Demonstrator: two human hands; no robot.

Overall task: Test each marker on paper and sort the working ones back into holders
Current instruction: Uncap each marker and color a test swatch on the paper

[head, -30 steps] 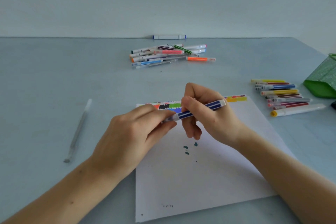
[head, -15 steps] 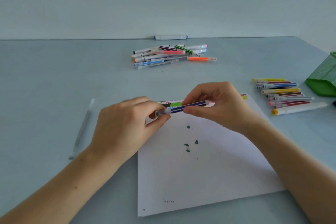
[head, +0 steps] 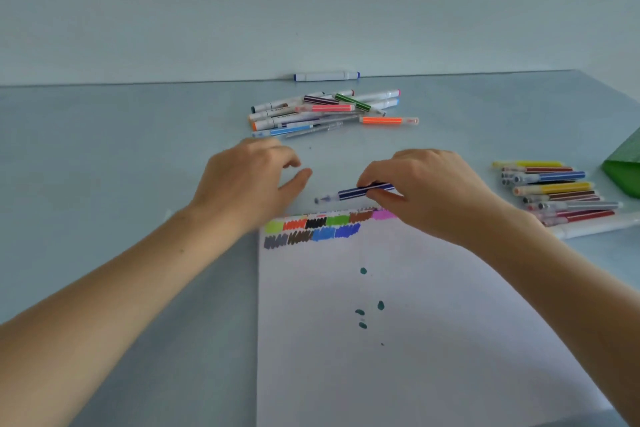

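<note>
A slim dark blue marker with white stripes and a clear cap is lying almost level just above the far edge of the white paper sheet; its capped end is pointing to the left. The right hand is holding this marker, its fingers and thumb pinching the right part of the barrel. I cannot tell if the marker is touching the pale blue surface or is hanging a little over it. The left hand is staying near the capped end but apart from it, its fingers relaxed and loosely spread, holding nothing.

Along the top edge of the paper, two rows of coloured test scribbles are showing, and some small dark green dots are sitting nearer the middle of the sheet.

Further back, a loose pile of mixed markers is lying on the surface, and a white marker with blue ends is resting against the wall behind it. At the right, a tidy row of striped markers is lying side by side, and just beyond it a green container is showing at the edge of the view.
</note>
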